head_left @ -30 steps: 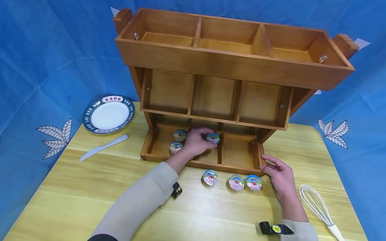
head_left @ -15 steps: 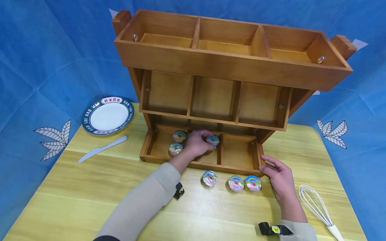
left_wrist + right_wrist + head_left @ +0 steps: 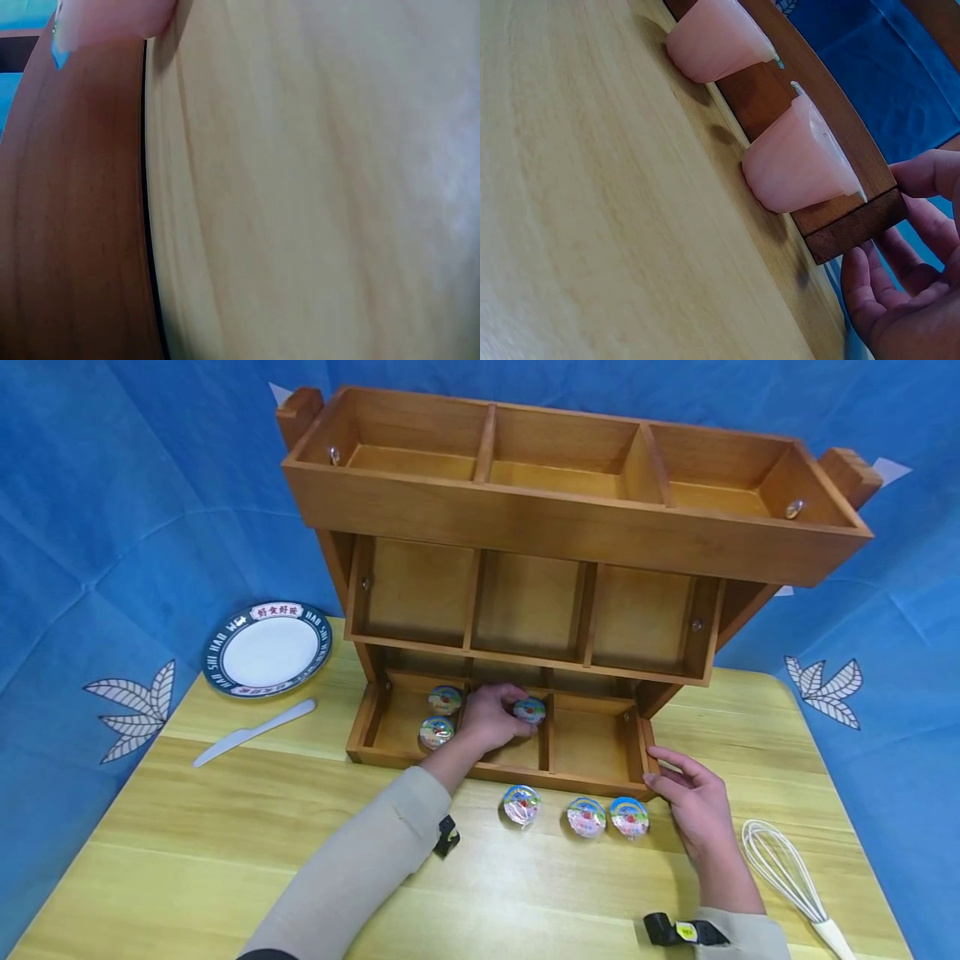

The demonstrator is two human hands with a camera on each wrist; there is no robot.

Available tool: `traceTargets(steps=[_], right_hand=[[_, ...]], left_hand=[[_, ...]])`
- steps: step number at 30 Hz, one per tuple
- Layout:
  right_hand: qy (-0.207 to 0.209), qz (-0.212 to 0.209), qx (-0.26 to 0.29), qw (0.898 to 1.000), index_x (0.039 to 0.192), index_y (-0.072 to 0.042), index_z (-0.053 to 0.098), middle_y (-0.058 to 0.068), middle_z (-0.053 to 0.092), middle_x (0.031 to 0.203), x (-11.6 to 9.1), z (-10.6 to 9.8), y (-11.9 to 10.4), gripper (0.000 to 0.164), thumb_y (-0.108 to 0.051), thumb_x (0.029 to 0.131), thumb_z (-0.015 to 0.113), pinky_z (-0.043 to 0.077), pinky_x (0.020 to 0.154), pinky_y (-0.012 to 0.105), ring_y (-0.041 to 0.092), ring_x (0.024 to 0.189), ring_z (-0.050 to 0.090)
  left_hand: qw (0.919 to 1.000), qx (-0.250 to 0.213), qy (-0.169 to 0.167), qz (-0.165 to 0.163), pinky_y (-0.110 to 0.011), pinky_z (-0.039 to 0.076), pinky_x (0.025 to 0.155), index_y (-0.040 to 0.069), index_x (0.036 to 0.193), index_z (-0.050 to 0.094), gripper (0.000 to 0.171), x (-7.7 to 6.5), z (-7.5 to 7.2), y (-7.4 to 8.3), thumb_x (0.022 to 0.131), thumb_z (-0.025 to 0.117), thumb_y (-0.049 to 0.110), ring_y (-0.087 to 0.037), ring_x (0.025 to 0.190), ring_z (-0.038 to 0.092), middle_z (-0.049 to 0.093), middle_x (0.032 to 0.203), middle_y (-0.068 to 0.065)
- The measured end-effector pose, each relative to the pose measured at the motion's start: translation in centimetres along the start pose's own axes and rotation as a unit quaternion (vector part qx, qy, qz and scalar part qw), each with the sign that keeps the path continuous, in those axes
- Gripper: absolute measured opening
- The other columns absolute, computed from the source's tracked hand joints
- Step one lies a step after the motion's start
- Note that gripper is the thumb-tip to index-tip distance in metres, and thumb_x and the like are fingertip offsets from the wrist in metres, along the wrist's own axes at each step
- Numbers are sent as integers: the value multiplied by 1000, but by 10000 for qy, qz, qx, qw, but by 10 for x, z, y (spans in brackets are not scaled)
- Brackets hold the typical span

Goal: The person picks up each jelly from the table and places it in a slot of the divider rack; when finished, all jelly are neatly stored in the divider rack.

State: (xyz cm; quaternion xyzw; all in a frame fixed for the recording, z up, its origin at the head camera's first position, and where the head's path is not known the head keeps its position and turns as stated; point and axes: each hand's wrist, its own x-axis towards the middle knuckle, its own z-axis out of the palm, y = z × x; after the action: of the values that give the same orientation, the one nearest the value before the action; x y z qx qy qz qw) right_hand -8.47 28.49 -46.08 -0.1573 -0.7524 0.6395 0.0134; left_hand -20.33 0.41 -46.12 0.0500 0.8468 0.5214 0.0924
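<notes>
Plausibly, trouble starts at the left, where the rear jelly cup [image 3: 446, 700] and front jelly cup [image 3: 437, 732] stand in the left compartment of the bottom wooden tray [image 3: 588, 743]: the left hand [image 3: 491, 718] reaches in close beside them, and a sideways swing of its wrist could nudge either one. The sleeved left forearm [image 3: 360, 868] slants in from the lower left, and bent fingers and thumb pinch the held jelly cup [image 3: 530, 710], the grip spread to the cup's width. That cup is in the middle compartment, near the right-hand divider [image 3: 551, 731]; whether its base touches the tray floor I cannot tell. Catching the divider, or an uneven release, might tip it. On the surface [image 3: 480, 902], just in front of the tray, are the left loose cup [image 3: 521, 805], middle loose cup [image 3: 587, 817] and right loose cup [image 3: 629, 817]; a forward slide of the tray would probably shove them. Farther right, the right hand [image 3: 697, 802] comes up from the lower edge, its grip narrowed onto the tray's end between thumb and curled fingers; a sharp tug there could jolt the cups inside.
</notes>
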Motion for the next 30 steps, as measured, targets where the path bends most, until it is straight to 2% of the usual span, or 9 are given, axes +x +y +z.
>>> traceTargets(steps=[6,11,16,19,25,30], right_hand=[[-11,17,47,10000,131,0,63,6,45,138,1,0,0,42,4,90,69,52,82,17,15,110,52],[-15,54,52,10000,131,0,63,5,45,138,0,-1,1,42,3,90,69,52,82,17,14,110,52],[17,53,38,10000,131,0,63,6,45,138,0,-2,1,42,3,90,69,52,82,17,15,110,52],[15,64,26,10000,132,0,63,6,45,139,-1,-1,0,42,3,90,69,52,82,17,15,110,52],[-23,105,-17,9999,134,2,60,6,45,140,0,-1,0,44,2,90,70,51,82,16,17,112,50],[-26,78,-50,10000,134,2,60,6,44,140,0,0,0,44,2,90,69,51,83,17,17,113,51]], left_hand=[[9999,149,-3,-79,-32,52,84,11,113,70,51,-2,-3,5,67,93,10,-19,93,63,68,102,0],[9994,282,-115,-157,-35,51,86,11,116,67,57,-5,-10,10,65,92,9,-22,97,62,67,111,-2],[9988,433,-228,-52,-37,50,88,10,120,66,58,-12,-20,16,68,92,11,-24,103,60,64,119,-6],[9983,459,-346,90,-37,50,91,6,123,65,59,-19,-25,19,70,90,7,-28,108,59,63,121,-10],[9967,468,-562,359,-37,50,91,4,127,64,60,-40,-39,22,70,82,-1,-31,113,57,62,126,-12],[9960,370,-509,634,-36,54,84,4,125,64,57,-63,-50,26,70,80,-3,-33,110,59,64,123,-12]])
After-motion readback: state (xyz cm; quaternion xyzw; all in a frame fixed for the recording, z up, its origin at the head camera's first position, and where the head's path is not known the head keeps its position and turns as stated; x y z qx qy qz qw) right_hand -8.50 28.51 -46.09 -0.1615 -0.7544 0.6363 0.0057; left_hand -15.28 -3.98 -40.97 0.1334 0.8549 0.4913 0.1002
